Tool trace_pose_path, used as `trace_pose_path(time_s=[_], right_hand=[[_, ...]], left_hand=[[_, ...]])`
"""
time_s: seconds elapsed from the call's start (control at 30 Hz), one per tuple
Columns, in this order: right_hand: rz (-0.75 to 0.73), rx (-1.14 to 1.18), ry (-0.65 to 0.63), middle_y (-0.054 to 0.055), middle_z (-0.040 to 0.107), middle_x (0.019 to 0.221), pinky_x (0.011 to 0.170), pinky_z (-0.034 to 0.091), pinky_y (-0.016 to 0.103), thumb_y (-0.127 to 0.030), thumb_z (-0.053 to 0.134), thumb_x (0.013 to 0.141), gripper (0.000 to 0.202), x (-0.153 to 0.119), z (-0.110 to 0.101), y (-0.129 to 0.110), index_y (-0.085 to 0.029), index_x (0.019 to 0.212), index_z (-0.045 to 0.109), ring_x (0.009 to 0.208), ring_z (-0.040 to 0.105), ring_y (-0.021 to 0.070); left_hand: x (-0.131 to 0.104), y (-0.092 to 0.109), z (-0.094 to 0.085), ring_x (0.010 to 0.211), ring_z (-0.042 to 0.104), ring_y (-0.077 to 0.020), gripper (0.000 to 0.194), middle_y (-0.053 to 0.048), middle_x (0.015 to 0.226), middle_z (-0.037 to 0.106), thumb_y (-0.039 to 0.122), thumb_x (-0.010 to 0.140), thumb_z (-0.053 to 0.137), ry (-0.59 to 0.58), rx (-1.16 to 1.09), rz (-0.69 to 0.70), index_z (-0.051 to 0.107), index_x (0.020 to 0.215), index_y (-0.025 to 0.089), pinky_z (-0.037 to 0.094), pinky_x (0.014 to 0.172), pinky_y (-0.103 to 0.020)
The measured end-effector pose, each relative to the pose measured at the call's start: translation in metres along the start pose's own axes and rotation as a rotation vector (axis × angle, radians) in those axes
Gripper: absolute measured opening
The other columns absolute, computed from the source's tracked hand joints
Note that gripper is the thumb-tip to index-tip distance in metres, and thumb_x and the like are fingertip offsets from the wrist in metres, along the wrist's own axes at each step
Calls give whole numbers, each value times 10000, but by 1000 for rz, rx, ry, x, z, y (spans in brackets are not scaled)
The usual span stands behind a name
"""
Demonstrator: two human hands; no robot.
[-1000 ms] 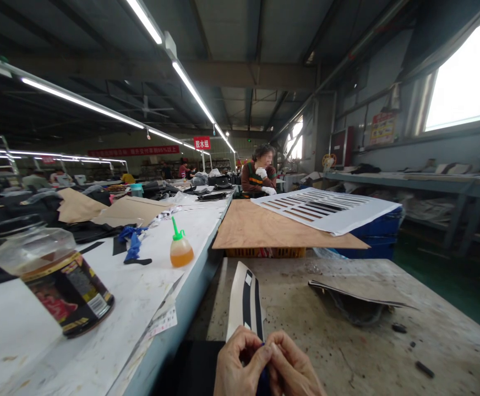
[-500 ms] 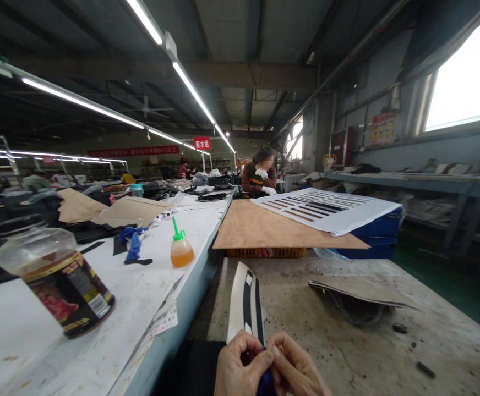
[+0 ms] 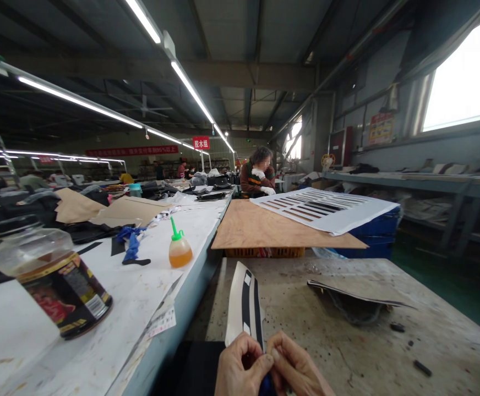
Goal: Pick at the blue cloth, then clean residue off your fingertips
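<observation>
At the bottom centre, my left hand [image 3: 240, 366] is closed with thumb and fingers pinching the lower part of a curved cream panel [image 3: 235, 302] that has black strips [image 3: 246, 308] along it. Right beside it, my right hand [image 3: 295, 366] is closed too, its fingertips pinched at the panel's right edge and meeting the left thumb. The panel stands up and away from me over the worktable. A bit of dark blue material [image 3: 267, 385] shows below the fingers; what it is I cannot tell.
A stained worktable [image 3: 347, 352] carries a flat dark-edged piece [image 3: 359, 294] and small black scraps. On the white-covered table [image 3: 141, 297] stand a cut plastic jar [image 3: 64, 291] and a green-tipped glue bottle [image 3: 180, 253]. Beyond a plywood board [image 3: 260, 225], a white-gloved person [image 3: 256, 176] sits.
My view has shifted very slightly, so the surroundings sit a little further left. Both hands keep their pinch on the panel, with only a tiny finger movement.
</observation>
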State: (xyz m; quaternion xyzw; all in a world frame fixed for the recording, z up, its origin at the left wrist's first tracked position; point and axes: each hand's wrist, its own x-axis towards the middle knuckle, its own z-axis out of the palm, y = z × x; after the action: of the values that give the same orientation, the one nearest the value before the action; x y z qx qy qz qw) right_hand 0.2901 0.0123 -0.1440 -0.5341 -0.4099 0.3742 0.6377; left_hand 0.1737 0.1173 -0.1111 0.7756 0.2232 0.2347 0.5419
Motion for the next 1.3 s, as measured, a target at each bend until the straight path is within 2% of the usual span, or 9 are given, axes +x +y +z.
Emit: trace_pose_path(time_s=[0.13, 0.23, 0.47, 0.63, 0.87, 0.97, 1.13, 1.23, 1.3], right_hand=[[-25, 12, -4, -84, 444, 484, 405, 245, 181, -754, 513, 808, 561, 2, 1, -2, -196, 798, 460, 379, 371, 49], [-33, 26, 18, -87, 439, 505, 410, 251, 172, -725, 514, 833, 541, 2, 2, -2, -186, 818, 471, 393, 360, 41], [1, 106, 15, -91, 441, 456, 377, 222, 165, -704, 580, 806, 531, 4, 4, 8, -185, 792, 472, 352, 357, 36], [72, 214, 10, -102, 408, 434, 354, 214, 167, -744, 636, 715, 578, 4, 6, 5, -197, 732, 453, 321, 321, 33], [131, 296, 108, -87, 412, 435, 335, 184, 173, -660, 704, 712, 548, -3, 14, -9, -190, 621, 437, 295, 309, 21], [136, 304, 192, -104, 352, 413, 327, 151, 176, -666, 677, 730, 549, -3, 6, -9, -197, 605, 420, 285, 256, 18], [57, 224, 379, -104, 383, 509, 384, 157, 154, -648, 642, 786, 502, 1, -22, -10, -201, 717, 425, 373, 232, 10], [15, 107, 337, -95, 399, 467, 377, 176, 174, -735, 546, 798, 554, 3, -22, -7, -188, 882, 547, 371, 268, 41], [-19, 40, 263, -58, 504, 545, 416, 274, 183, -746, 609, 735, 644, 2, -13, -5, -169, 1019, 592, 433, 382, 64]], left_hand=[[1, -1, 2, 614, 471, -150, 224, 3, 646, 484, 341, 769, 616, 19, -12, 14, 548, 647, 164, 380, 610, -257], [2, -1, 3, 635, 488, -153, 242, -3, 680, 496, 365, 785, 617, 29, -20, 34, 579, 668, 156, 393, 622, -251], [-1, -1, 0, 628, 495, -156, 296, -2, 644, 499, 380, 819, 611, 3, 4, 59, 530, 630, 167, 393, 616, -249], [-6, 7, 3, 616, 480, -149, 268, 6, 637, 479, 335, 834, 578, 40, -8, 130, 496, 628, 184, 381, 598, -238], [-7, 13, 6, 593, 463, -143, 257, -1, 631, 488, 295, 820, 591, 76, -19, 209, 498, 608, 185, 366, 583, -240], [-6, 15, 10, 592, 465, -141, 255, -3, 634, 487, 300, 782, 610, 67, -55, 214, 489, 589, 183, 364, 581, -240], [-3, 15, 13, 578, 443, -132, 315, 14, 616, 460, 418, 742, 633, 115, -178, 117, 511, 581, 176, 363, 582, -242], [-1, 11, 6, 537, 415, -114, 357, 35, 571, 453, 482, 752, 652, 182, -227, -21, 578, 633, 153, 349, 548, -226], [0, 8, 0, 550, 444, -117, 392, 24, 588, 510, 521, 756, 659, 219, -240, -85, 625, 682, 138, 372, 554, -219]])
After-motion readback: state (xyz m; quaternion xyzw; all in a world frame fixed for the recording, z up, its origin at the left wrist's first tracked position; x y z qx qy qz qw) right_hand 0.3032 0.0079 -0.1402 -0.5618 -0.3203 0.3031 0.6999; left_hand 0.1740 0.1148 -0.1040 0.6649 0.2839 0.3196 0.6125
